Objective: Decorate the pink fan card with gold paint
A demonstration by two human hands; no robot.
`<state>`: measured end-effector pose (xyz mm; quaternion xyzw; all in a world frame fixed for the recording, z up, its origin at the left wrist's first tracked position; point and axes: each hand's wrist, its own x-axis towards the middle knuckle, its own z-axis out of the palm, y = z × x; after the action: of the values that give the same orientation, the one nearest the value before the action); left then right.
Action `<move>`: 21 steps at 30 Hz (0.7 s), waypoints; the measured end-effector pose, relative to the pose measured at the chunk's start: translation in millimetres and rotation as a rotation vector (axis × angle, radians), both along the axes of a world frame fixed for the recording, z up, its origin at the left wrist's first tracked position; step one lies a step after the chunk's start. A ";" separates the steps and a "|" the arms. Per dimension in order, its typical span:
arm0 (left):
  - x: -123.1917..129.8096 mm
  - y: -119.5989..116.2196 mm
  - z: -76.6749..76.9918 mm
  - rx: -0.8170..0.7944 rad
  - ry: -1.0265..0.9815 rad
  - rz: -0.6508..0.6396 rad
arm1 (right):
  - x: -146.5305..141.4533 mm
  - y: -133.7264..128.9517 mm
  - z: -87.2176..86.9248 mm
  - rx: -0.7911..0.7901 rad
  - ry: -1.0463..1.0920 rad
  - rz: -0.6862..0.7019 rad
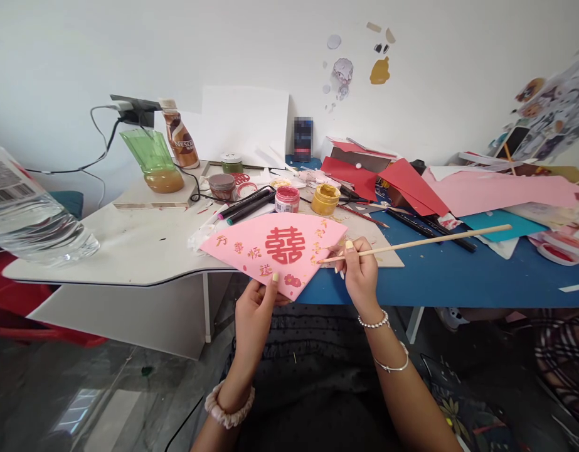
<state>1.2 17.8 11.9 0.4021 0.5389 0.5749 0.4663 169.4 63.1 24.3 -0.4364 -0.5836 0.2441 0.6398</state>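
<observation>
My left hand (258, 307) grips the lower edge of a pink fan-shaped paper card (244, 235), thumb on top and fingers beneath. A large red double-happiness character fills the card's middle, with gold characters around it and red flowers near the bottom. Between the fingers of my right hand (359, 270) is a long thin wooden paintbrush (430, 240), its tip at the gold characters on the card's right side. Whether the tip touches the paper I cannot tell. Just behind the card stand open jars of red paint (287, 199) and yellow paint (325, 199).
Black markers (251, 207) lie left of the jars. A green vase (152, 160), a coffee bottle (180, 138) and a large water bottle (30, 207) stand on the left. Red paper (414, 188) and pink paper (500, 188) pile up at the right. Another person's plaid clothing (564, 364) shows far right.
</observation>
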 end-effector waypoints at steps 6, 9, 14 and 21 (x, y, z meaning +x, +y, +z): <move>0.5 -0.4 1.2 -0.008 0.007 0.012 | 1.2 0.9 -1.7 -0.003 -0.011 -0.019; 0.3 -0.6 0.5 0.001 -0.008 0.004 | 1.0 1.0 -2.3 -0.011 0.009 -0.018; -0.3 -0.9 0.2 0.002 0.000 -0.007 | -0.1 0.6 -0.9 -0.005 -0.014 -0.004; 0.2 -0.7 2.5 -0.016 0.003 0.003 | 0.8 1.5 -2.4 -0.008 0.017 -0.011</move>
<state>1.4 17.2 14.4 0.3982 0.5447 0.5707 0.4679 170.1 64.6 21.9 -0.4402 -0.5746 0.2468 0.6443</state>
